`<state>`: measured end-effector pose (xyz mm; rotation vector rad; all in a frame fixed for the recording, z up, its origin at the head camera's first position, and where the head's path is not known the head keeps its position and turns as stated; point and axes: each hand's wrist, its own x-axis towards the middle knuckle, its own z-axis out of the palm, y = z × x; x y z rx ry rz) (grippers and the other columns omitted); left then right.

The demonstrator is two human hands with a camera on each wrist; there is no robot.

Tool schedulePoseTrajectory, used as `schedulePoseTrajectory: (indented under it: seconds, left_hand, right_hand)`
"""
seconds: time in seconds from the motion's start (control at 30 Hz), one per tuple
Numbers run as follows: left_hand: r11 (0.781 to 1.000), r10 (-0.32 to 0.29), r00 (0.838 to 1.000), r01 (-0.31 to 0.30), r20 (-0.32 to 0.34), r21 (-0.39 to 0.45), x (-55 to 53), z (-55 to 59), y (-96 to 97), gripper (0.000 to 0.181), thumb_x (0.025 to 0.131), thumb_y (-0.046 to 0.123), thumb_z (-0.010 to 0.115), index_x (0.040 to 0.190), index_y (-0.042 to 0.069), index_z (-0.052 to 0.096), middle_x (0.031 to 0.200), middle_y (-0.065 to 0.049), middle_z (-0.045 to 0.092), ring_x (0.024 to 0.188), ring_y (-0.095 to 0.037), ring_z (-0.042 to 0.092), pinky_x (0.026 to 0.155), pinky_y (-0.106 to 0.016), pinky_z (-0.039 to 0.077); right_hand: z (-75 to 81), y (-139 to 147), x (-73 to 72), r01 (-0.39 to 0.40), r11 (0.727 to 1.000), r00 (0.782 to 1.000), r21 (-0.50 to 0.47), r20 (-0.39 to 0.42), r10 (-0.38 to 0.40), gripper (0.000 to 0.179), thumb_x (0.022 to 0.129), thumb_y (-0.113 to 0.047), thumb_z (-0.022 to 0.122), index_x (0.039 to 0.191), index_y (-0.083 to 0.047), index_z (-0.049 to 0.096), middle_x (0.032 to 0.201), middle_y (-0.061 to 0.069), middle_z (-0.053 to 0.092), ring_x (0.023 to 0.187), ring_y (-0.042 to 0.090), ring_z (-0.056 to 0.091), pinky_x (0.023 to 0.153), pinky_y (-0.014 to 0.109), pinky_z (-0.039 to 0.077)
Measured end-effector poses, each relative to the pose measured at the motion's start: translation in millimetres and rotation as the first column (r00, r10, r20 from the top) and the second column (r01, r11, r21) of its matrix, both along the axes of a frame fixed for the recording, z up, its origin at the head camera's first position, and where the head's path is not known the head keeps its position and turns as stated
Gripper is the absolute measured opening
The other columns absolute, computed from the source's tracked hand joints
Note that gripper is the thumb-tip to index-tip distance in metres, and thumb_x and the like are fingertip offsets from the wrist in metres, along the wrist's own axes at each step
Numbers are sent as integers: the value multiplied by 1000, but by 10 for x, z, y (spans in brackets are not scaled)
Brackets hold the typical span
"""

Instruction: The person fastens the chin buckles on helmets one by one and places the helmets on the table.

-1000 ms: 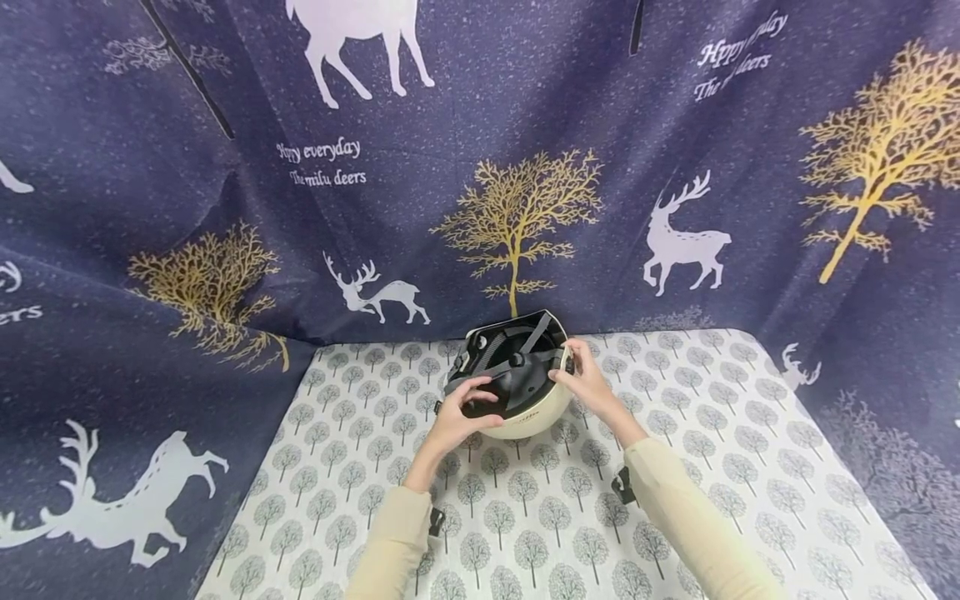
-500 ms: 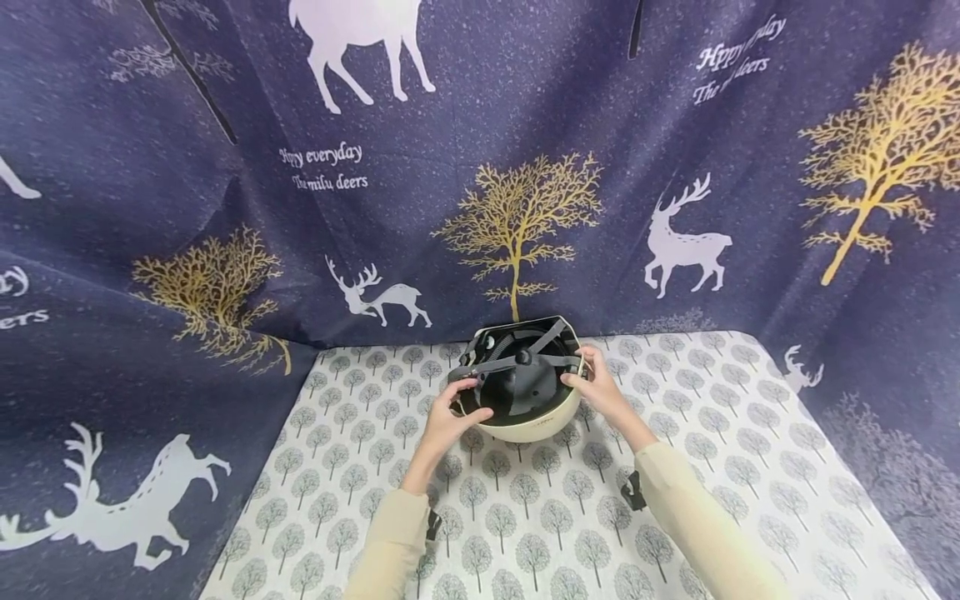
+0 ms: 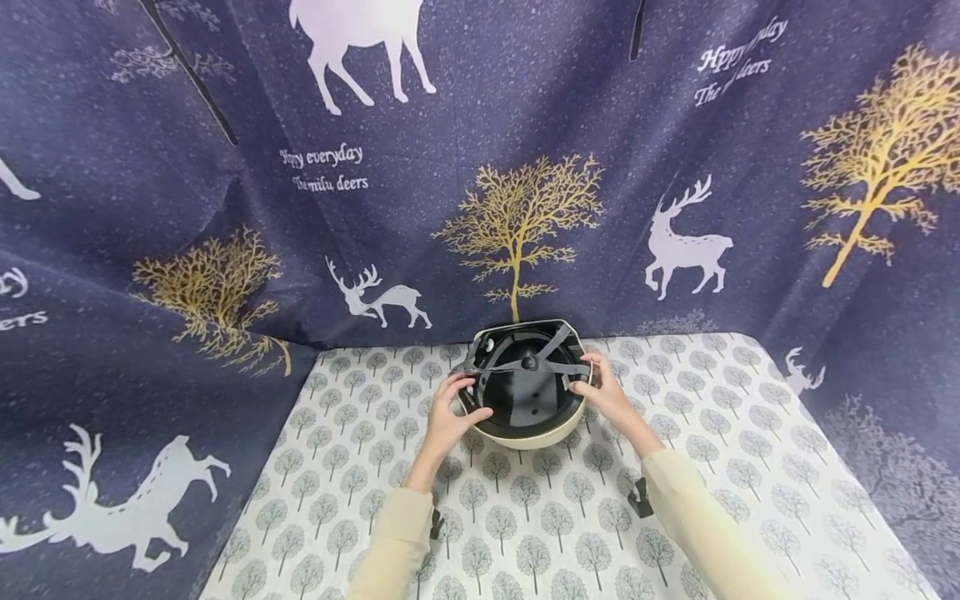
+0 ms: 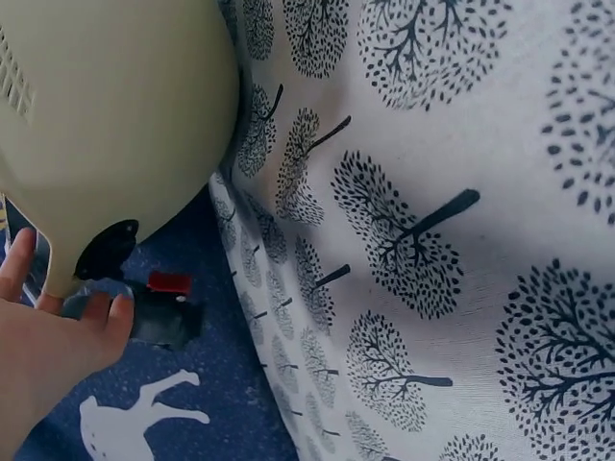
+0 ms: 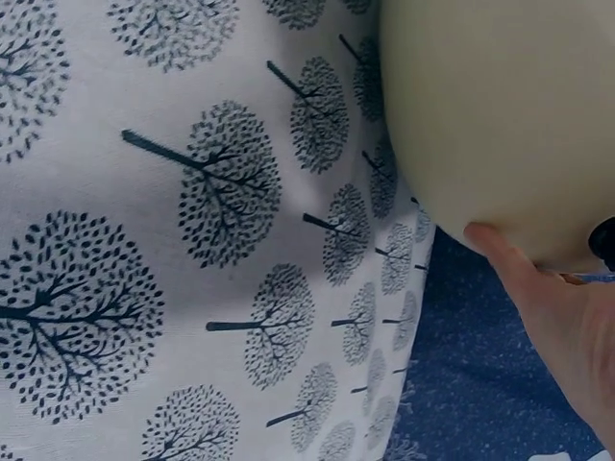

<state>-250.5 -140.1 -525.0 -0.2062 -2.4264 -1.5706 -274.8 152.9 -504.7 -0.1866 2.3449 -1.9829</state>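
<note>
A cream helmet (image 3: 532,437) lies upside down on the far part of the table, its black padded inside (image 3: 525,396) facing up. Grey chin straps (image 3: 558,342) cross over the opening. At the left rim my left hand (image 3: 447,421) grips the helmet, thumb over the edge. My right hand (image 3: 611,398) holds the opposite rim, its thumb inside. In the left wrist view, a red buckle piece (image 4: 169,282) hangs by the left fingers, near a black round fitting (image 4: 108,250) on the shell. The right wrist view shows one right finger (image 5: 500,252) against the smooth shell.
A white cloth with grey tree prints (image 3: 502,525) covers the table. Right behind the helmet hangs a dark blue curtain (image 3: 405,233) with deer and golden trees. Black wrist mounts (image 3: 639,498) sit by the sleeves.
The helmet has shifted slightly right and nearer, and its opening has turned to face up more squarely. My left fingers have moved from over the opening to the left rim; my right hand has followed the helmet.
</note>
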Motion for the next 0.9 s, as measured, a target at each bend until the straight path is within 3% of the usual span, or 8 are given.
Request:
schedulePoseTrajectory:
  seconds: [0.2,0.4,0.67,0.77,0.9]
  left_hand:
    - [995,-33,999,29,39,94,-15,19,-42,63,72,10,86,129,4,60,149,-16,43,138,-37,39,105,-57,40]
    - [997,-37,998,33,58,63,7,27,-105,69,71,8,86,133,5,55,153,-17,37,138,-37,39,98,-49,48]
    - [992,-77,994,68,76,107,14,11,-148,74,73,6,84,138,3,50,154,-19,33,139,-40,38,101,-56,48]
    - [990,-72,994,62,82,125,14,49,-131,74,74,1,82,139,0,48,154,-22,32,139,-43,36,103,-59,44]
    - [987,-75,992,60,98,150,99,222,-91,74,73,1,83,138,-4,47,149,-28,33,132,-48,39,104,-62,42]
  right_hand:
    - [-72,-10,15,-31,998,999,-56,25,33,60,89,-4,58,141,0,27,128,30,47,87,-1,55,77,21,57]
    - [-150,-21,5,-60,994,998,-87,28,63,60,89,-2,59,141,0,28,128,24,53,85,-4,60,77,25,59]
    - [-176,11,-20,-64,995,997,-82,30,67,63,90,-5,61,145,0,30,142,32,44,92,-3,61,80,25,58]
    - [-152,14,-31,-65,995,997,-79,22,67,64,90,-6,63,145,-1,32,142,30,45,92,-4,61,77,23,58]
    - [-132,27,-34,-58,996,998,-66,9,59,62,90,-7,63,144,-1,34,142,30,46,93,-7,60,74,22,57]
